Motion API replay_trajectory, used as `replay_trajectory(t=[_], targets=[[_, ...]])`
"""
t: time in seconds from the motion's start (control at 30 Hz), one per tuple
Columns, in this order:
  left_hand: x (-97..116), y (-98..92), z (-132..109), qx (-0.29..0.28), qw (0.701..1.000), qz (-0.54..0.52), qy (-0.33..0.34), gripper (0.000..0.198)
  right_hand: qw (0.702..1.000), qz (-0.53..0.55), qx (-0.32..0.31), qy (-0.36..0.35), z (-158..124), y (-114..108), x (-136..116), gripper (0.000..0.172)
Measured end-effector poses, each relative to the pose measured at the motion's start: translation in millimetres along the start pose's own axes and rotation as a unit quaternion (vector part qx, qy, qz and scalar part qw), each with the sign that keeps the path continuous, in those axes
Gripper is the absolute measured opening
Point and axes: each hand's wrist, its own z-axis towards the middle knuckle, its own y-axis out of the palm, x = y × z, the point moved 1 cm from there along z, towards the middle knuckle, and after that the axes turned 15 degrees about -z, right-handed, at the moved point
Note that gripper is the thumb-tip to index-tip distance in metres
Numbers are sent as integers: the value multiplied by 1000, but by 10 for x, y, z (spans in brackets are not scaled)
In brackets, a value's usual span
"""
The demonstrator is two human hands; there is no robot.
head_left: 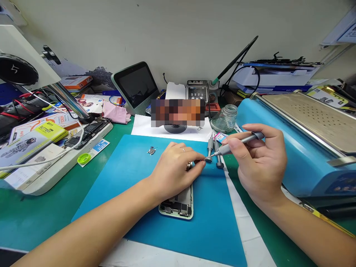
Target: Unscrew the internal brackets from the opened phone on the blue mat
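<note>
An opened phone [175, 209] lies on the blue mat [211, 215], its inner parts showing at the lower end. Above its upper part is my left hand [178, 167], thumb and forefinger pinched at the tip of a screwdriver [222, 150]; whatever sits between those fingertips is too small to make out. My right hand [258, 163] grips the grey screwdriver, which slants down to the left toward that pinch. Close beyond the tip, a second screwdriver [210, 148] and a third screwdriver [218, 157] lie at the mat's edge. A small phone part [151, 150] rests on the mat at left.
A blue machine [278, 148] with a perforated top stands at right, near my right forearm. A glass jar [226, 116] and soldering station [197, 94] are at the back. Boxes [33, 144] and a microscope stand [69, 104] crowd the left.
</note>
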Motion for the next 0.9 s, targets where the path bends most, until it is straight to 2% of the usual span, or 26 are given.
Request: replay_trajectory(t=[0.9], targets=[[20,-2,9,-4,1000,-17,-23,13,1000,-4,0,1,-11,-10,9,30]])
